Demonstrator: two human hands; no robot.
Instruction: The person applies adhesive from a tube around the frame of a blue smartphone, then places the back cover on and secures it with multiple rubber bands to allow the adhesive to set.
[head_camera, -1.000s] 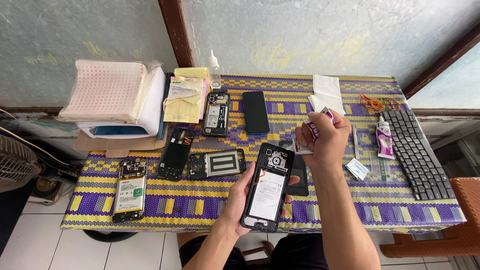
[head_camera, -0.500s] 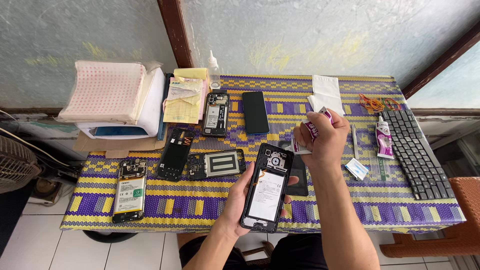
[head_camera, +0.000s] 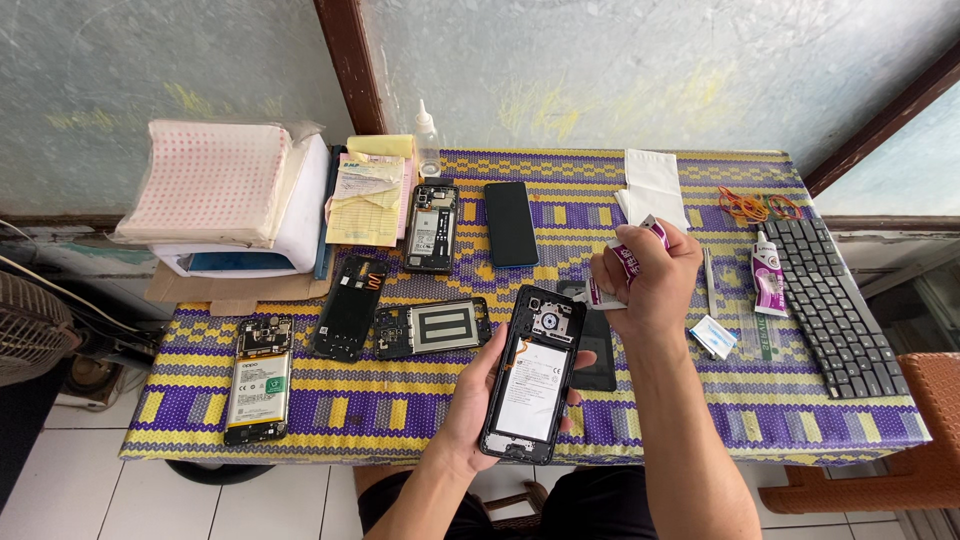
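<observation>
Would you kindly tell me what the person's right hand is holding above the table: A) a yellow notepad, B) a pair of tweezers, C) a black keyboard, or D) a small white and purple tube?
D: the right hand is closed around a small white and purple tube, while the left hand holds an opened phone with its back cover off.

Purple-and-yellow woven-pattern tablecloth (head_camera: 400, 400), black keyboard (head_camera: 835, 300), white-and-purple tube (head_camera: 625, 265), pink-dotted white stack (head_camera: 205, 180)
</observation>
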